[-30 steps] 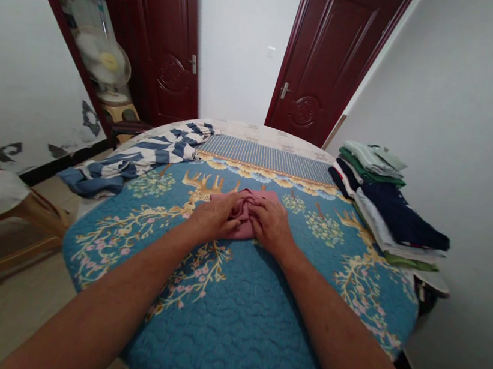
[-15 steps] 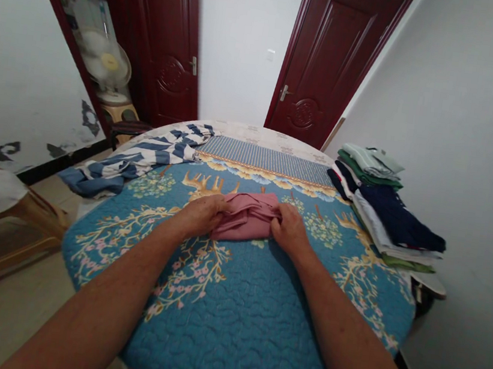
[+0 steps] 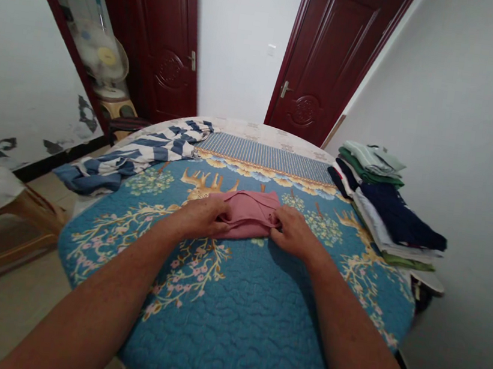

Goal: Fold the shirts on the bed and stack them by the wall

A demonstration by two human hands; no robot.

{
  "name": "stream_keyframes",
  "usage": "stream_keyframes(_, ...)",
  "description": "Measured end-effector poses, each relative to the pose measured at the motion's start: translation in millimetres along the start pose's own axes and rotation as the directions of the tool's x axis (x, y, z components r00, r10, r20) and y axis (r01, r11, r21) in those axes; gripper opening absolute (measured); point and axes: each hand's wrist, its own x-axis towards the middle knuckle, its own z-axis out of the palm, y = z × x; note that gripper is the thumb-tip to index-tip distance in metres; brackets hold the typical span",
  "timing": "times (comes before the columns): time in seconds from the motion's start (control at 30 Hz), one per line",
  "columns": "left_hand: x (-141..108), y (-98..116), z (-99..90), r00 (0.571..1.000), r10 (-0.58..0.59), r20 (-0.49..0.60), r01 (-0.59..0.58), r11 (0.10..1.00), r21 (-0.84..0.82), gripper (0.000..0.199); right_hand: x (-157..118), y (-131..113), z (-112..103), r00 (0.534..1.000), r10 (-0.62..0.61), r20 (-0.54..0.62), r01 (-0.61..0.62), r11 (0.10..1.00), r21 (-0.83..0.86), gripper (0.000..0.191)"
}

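Observation:
A pink folded garment (image 3: 249, 212) lies on the blue quilted cover (image 3: 231, 303) near the middle of the table. My left hand (image 3: 206, 215) grips its left end, thumb toward me and fingers tucked into the fold. At the right end, my right hand (image 3: 290, 229) pinches the cloth between thumb and fingers. Between the two hands the near layer forms an open pocket-like fold, and the upper layer looks fairly smooth. Which kind of garment it is, I cannot tell.
A crumpled blue-and-white striped cloth (image 3: 155, 151) lies along the table's left edge. Folded clothes stand at the right in stacks, a navy piece (image 3: 399, 215) and a pale green one (image 3: 372, 159) on top. A stool (image 3: 1, 219) stands left of the table.
The pink cloth's bunched middle has been smoothed, and its near fold now gapes between my hands. Both hands keep hold of the ends. The view has tilted slightly down.

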Motion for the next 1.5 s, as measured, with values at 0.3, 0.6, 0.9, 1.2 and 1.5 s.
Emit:
stream_keyframes(0.3, -0.1, 2.4, -1.2, 0.997, -0.036, 0.069, 0.039, 0.998, -0.049, 0.016, 1.0, -10.9, -8.6, 0.986, 0.048, 0.158, -0.033, 0.995, -0.097, 0.006)
stream_keyframes(0.6, -0.5, -1.4, 2.8, 0.998, 0.024, 0.059, -0.017, 0.994, -0.109, 0.008, 0.1, -18.6, -17.5, 0.969, 0.101, 0.226, -0.067, 0.985, -0.156, 0.009)
stream_keyframes(0.9, 20.1, -34.3, 15.5, 0.848, -0.172, -0.502, 0.091, 0.979, -0.182, 0.041, 1.6, -10.4, -22.0, 0.962, 0.168, 0.214, -0.164, 0.986, -0.038, 0.024)
stream_keyframes(1.2, 37.2, -51.8, 11.8, 0.967, -0.223, -0.119, 0.167, 0.917, -0.362, 0.047, 4.4, -31.2, -23.2, 0.859, 0.341, 0.381, -0.398, 0.914, 0.08, 0.03)
stream_keyframes(1.5, 25.2, -47.3, 4.4, 0.957, -0.284, -0.053, 0.22, 0.834, -0.507, 0.043, 2.5, -17.1, -23.8, 0.714, 0.509, 0.481, -0.69, 0.626, 0.362, 0.028)
